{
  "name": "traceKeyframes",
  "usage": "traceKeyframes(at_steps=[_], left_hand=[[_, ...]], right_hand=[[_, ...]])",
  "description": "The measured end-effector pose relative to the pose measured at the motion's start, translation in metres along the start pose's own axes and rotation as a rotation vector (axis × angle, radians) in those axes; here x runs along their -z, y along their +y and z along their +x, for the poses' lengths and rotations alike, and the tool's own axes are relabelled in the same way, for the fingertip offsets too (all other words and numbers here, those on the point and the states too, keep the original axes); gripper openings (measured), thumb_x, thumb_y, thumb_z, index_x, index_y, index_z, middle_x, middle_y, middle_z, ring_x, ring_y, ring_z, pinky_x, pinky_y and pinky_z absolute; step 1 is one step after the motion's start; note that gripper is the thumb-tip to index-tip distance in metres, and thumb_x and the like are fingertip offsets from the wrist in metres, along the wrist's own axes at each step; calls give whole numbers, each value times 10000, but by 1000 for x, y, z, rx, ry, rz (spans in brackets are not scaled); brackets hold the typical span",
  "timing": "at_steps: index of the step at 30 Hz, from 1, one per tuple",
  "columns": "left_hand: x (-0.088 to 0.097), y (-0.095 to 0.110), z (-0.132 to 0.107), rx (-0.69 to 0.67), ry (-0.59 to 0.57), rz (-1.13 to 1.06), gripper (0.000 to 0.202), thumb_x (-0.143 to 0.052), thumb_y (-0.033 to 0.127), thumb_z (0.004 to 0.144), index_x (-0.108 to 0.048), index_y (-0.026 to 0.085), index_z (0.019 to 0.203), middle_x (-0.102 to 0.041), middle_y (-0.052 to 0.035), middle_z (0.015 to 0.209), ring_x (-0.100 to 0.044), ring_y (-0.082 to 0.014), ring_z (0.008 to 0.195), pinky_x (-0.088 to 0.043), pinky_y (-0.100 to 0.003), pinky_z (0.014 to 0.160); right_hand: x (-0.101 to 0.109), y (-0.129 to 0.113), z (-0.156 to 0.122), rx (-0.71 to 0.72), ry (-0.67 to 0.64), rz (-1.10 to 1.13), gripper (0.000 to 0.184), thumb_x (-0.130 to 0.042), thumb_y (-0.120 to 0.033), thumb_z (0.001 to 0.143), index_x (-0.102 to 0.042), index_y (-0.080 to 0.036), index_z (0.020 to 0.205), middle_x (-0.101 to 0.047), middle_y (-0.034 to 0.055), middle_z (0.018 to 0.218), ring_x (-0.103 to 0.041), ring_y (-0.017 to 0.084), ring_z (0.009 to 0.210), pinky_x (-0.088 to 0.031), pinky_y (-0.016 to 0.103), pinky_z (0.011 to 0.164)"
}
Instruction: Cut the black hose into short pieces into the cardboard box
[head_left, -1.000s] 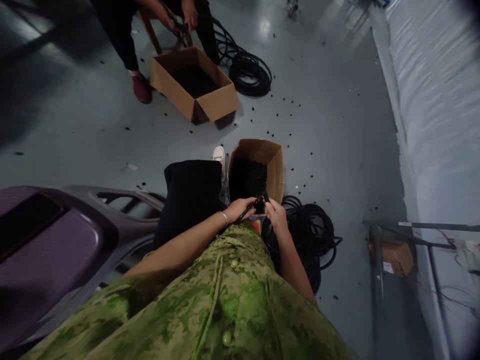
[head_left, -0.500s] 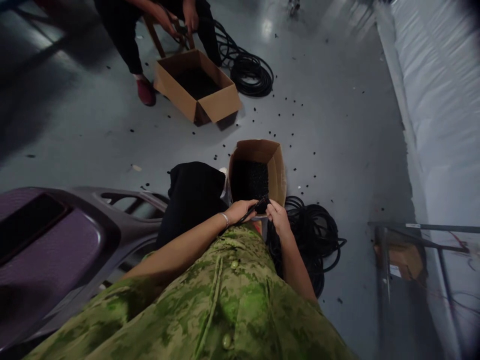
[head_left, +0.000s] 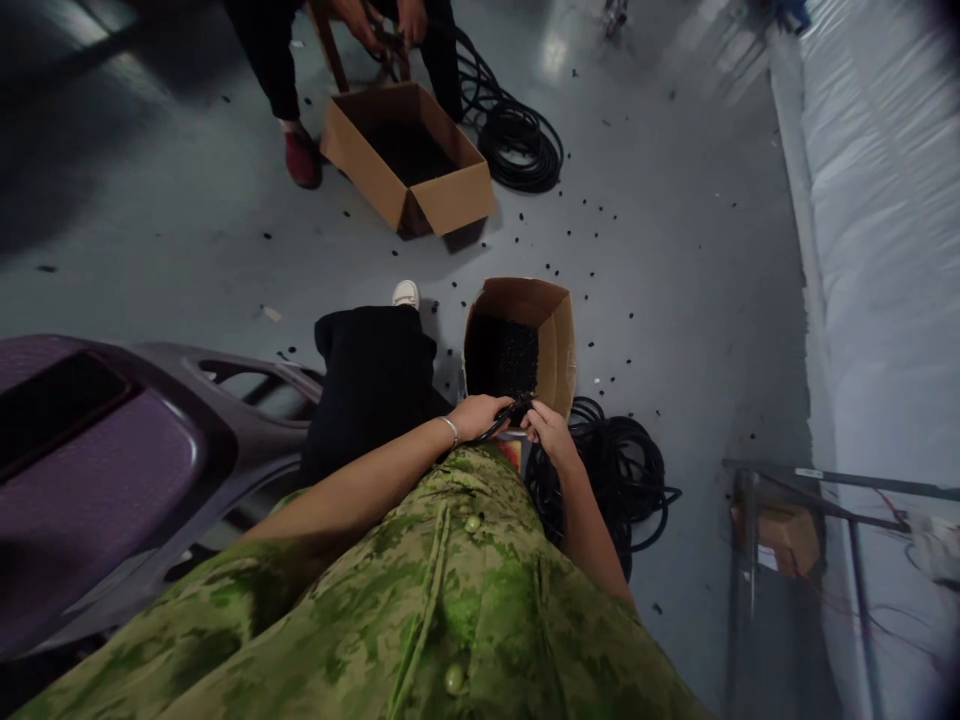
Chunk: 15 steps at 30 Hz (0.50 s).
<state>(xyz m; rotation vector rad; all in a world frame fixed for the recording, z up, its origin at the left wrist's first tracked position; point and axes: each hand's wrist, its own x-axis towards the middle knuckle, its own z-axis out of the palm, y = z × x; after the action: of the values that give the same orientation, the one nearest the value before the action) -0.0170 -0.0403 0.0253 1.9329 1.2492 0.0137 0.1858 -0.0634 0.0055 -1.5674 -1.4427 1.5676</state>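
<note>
Over the near edge of an open cardboard box (head_left: 556,340), my left hand (head_left: 480,416) is closed around a length of black rubber cord (head_left: 495,424). Close beside it, the fingers of my right hand (head_left: 546,430) pinch at the front end of that cord; the exact contact is too dark to make out. Many small black pieces (head_left: 517,350) fill part of the box below my fingers. To the right of the box, under my right forearm, lies a loose coil of black cord (head_left: 630,470).
A co-worker's hands (head_left: 390,25) handle black cord above another cardboard box (head_left: 457,200), with a coil (head_left: 525,150) beside it. A purple chair (head_left: 150,440) holding a phone (head_left: 56,410) stands at left, a metal frame (head_left: 847,480) at right. Small black bits dot the floor.
The view has shifted slightly. My left leg has swung outward, and a white shoe now shows beyond the knee. Both hands stay together at the cord, the right fingers slightly nearer the left.
</note>
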Motion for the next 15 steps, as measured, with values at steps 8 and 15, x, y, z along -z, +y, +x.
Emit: traceKeyframes(at_steps=[8,15], left_hand=[[5,-3,-8,57,33,36,342,-504,351,928,-641,192,1198,-747,-108,953,-705,-241,875,-478,-276,776],[8,-6,-12,72,63,-8,365,-492,340,942,-605,191,1255,-744,-113,1001,-707,-245,900,-476,-281,775]], right_hand=[[-7,-4,18,-17,-72,23,331,-549,-525,844,-564,-197,877,-439,-70,586,-335,84,489,-251,220,466],[-8,-14,23,-21,-107,116,444,-588,-553,834,-597,-171,1059,-347,-90,562,-266,78,464,-195,220,452]])
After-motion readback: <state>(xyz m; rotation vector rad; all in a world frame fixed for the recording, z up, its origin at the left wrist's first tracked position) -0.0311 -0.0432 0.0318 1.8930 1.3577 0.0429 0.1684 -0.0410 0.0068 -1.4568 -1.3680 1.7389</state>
